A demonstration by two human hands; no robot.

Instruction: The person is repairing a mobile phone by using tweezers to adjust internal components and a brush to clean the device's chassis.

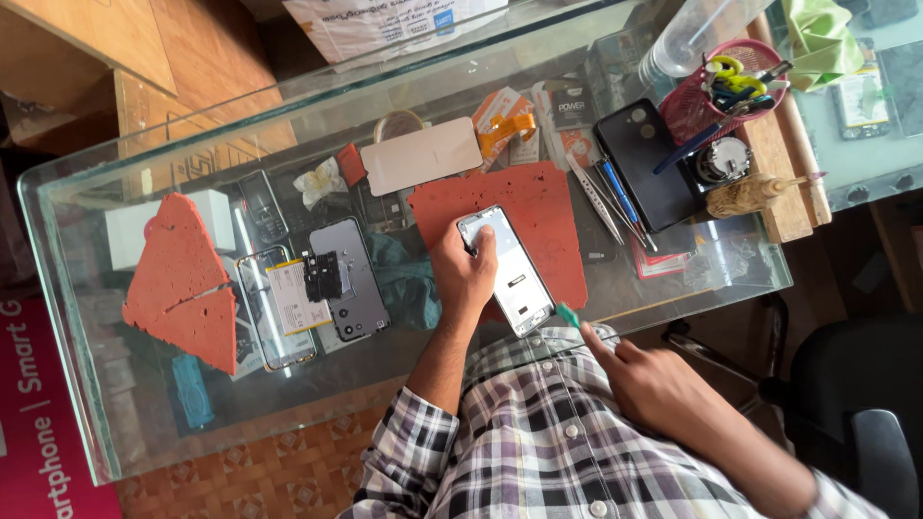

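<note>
Nearest the camera, a checked shirt sleeve is seen, and the right hand [646,380] is closed around a small screwdriver with a green handle [569,315], whose tip is pointed at the near end of an opened silver smartphone frame [507,270]. The frame is pinned flat by the left hand [463,272], the fingers being laid over its left edge and far corner, so this grip is closed on the phone. The phone is rested on a torn red rubber mat [538,216] in the middle of the glass counter [87,404].

To the left, a dark grey phone back cover [348,279] and a phone body with an exposed white battery [281,308] are laid side by side, and a red triangular mat piece [183,279] is placed further left.

To the right, thin tweezers and a blue pen-like tool [611,197] are lined up beside a black phone case [642,163]. At the far right, a pink mesh cup of tools [716,96] is set.
</note>
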